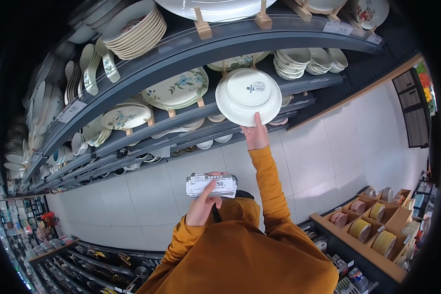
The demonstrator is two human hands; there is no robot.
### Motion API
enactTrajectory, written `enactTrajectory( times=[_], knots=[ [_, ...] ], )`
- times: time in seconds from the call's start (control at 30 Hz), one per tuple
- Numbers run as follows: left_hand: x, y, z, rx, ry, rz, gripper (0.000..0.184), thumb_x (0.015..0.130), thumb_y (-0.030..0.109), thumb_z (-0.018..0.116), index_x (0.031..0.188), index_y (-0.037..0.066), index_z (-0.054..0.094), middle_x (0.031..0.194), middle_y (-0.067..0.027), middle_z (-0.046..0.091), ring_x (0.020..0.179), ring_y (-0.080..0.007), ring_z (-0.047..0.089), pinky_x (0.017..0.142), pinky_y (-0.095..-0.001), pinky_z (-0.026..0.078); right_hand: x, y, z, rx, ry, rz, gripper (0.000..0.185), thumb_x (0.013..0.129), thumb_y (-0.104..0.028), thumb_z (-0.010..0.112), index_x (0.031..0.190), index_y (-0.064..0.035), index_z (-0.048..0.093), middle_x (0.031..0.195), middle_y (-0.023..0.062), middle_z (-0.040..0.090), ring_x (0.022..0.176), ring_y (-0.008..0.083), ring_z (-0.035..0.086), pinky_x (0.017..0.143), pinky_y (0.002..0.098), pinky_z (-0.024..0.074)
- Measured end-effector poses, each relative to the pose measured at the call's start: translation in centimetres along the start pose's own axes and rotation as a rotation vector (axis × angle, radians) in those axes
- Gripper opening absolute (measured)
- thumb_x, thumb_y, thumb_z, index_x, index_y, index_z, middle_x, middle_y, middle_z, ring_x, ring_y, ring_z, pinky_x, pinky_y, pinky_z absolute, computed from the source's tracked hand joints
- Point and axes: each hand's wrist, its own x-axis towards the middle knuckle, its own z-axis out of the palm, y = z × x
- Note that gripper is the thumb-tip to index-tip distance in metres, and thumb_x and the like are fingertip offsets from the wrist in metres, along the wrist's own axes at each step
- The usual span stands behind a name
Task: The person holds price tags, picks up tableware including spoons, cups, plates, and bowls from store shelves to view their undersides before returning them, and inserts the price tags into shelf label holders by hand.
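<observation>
My right hand (256, 137) reaches up to the shelves and grips the lower rim of a white plate (240, 103), thumb on its underside. The plate is tilted so its base faces me, showing a dark mark and a small printed sticker. My left hand (199, 209) is closed around a stack of printed price labels (201, 187), thumb across the top one, where "50" is readable. Just behind the white plate, a patterned plate (237, 61) on a wooden stand is partly hidden. An oval floral plate (179, 88) stands to its left.
Dark shelves (196, 53) curve overhead, holding stacked bowls (134, 29), ceramic spoons (89, 66) and small white bowls (291, 63). A shelf price tag (338, 27) reads 14.90. Behind me at right stands a wooden divided display (362, 240) with rolls of ribbon-like material. Pale floor tiles (313, 147) lie between.
</observation>
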Motion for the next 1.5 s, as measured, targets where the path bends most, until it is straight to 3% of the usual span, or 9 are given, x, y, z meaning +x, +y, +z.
enactTrajectory(
  times=[0.3, 0.5, 0.6, 0.8, 0.9, 1.0, 1.33, 1.47, 1.5],
  knots=[
    [1.2, -0.3, 0.5, -0.004, 0.016, -0.016, 0.024, 0.095, 0.016, 0.049, 0.117, 0.004, 0.051, 0.119, -0.0119, 0.057, 0.081, -0.0136, 0.059, 0.053, -0.0245, 0.043, 0.1, 0.6, -1.4, -0.003, -0.007, 0.029, 0.04, 0.094, -0.028, 0.055, 0.126, -0.0049, 0.047, 0.12, 0.0098, 0.057, 0.108, 0.0224, 0.058, 0.091, 0.037, 0.049],
    [1.8, 0.0, 1.2, 0.032, 0.0, -0.05, 0.024, 0.095, 0.014, 0.049, 0.117, 0.004, 0.05, 0.116, -0.012, 0.058, 0.08, -0.0139, 0.059, 0.05, -0.0242, 0.043, -0.3, 0.3, -1.3, -0.056, -0.018, 0.035, 0.049, 0.094, -0.034, 0.053, 0.13, -0.0033, 0.042, 0.126, 0.0113, 0.053, 0.115, 0.0235, 0.053, 0.099, 0.0376, 0.0431],
    [2.2, 0.2, 0.8, 0.004, -0.017, -0.069, 0.024, 0.096, 0.014, 0.049, 0.118, 0.004, 0.049, 0.114, -0.0117, 0.058, 0.078, -0.0136, 0.059, 0.05, -0.0243, 0.043, -0.4, 0.2, -1.0, -0.012, 0.02, 0.038, 0.042, 0.095, -0.029, 0.054, 0.126, -0.0026, 0.046, 0.12, 0.0111, 0.057, 0.109, 0.0227, 0.058, 0.093, 0.0361, 0.0476],
    [2.6, 0.4, 0.7, 0.011, -0.017, -0.06, 0.026, 0.096, 0.016, 0.049, 0.119, 0.004, 0.048, 0.109, -0.01, 0.06, 0.074, -0.0123, 0.058, 0.049, -0.0234, 0.041, -0.5, 0.3, -1.1, -0.054, -0.006, 0.053, 0.053, 0.094, -0.035, 0.053, 0.133, -0.0029, 0.038, 0.13, 0.0111, 0.05, 0.118, 0.0245, 0.051, 0.1, 0.0384, 0.0411],
    [2.6, 0.7, 0.7, -0.031, -0.018, -0.063, 0.027, 0.096, 0.016, 0.048, 0.121, 0.004, 0.047, 0.107, -0.0097, 0.06, 0.07, -0.0114, 0.055, 0.049, -0.0233, 0.04, -0.7, 0.0, -0.1, 0.002, 0.093, 0.036, 0.044, 0.094, -0.03, 0.055, 0.127, -0.0031, 0.045, 0.121, 0.0106, 0.056, 0.111, 0.023, 0.056, 0.095, 0.0381, 0.0463],
    [2.7, 1.2, 0.7, -0.005, -0.011, -0.026, 0.028, 0.097, 0.019, 0.045, 0.121, 0.006, 0.045, 0.111, -0.0126, 0.059, 0.055, -0.01, 0.047, 0.046, -0.0215, 0.036, -0.2, -0.3, -0.5, -0.018, 0.09, 0.01, 0.045, 0.093, -0.03, 0.058, 0.126, -0.0017, 0.046, 0.12, 0.0114, 0.057, 0.109, 0.0236, 0.058, 0.092, 0.0378, 0.0486],
    [2.0, 4.6, 1.6, -0.046, -0.101, 0.158, 0.03, 0.094, 0.018, 0.047, 0.122, 0.008, 0.043, 0.117, -0.0135, 0.056, 0.051, -0.0096, 0.045, 0.045, -0.0211, 0.034, 0.0, -2.1, 2.7, -0.178, 0.085, -0.108, 0.051, 0.091, -0.029, 0.06, 0.12, 0.0105, 0.047, 0.115, 0.0195, 0.058, 0.102, 0.0276, 0.062, 0.086, 0.0369, 0.0546],
    [1.9, 5.2, 1.8, -0.041, -0.088, 0.186, 0.03, 0.093, 0.015, 0.048, 0.121, 0.006, 0.044, 0.118, -0.0137, 0.056, 0.05, -0.0101, 0.044, 0.045, -0.0215, 0.034, 0.4, -3.5, 4.2, -0.335, -0.042, -0.255, 0.043, 0.09, -0.027, 0.06, 0.105, 0.0132, 0.056, 0.103, 0.0202, 0.062, 0.093, 0.0268, 0.065, 0.081, 0.0371, 0.0563],
    [1.9, 5.1, 1.6, -0.049, -0.092, 0.191, 0.03, 0.093, 0.014, 0.048, 0.121, 0.005, 0.044, 0.118, -0.0139, 0.055, 0.05, -0.0104, 0.044, 0.045, -0.0217, 0.034, 0.8, -3.8, 5.1, -0.378, -0.005, -0.318, 0.04, 0.091, -0.026, 0.059, 0.096, 0.0132, 0.06, 0.094, 0.0189, 0.064, 0.082, 0.0233, 0.066, 0.074, 0.0333, 0.0566]
  ],
)
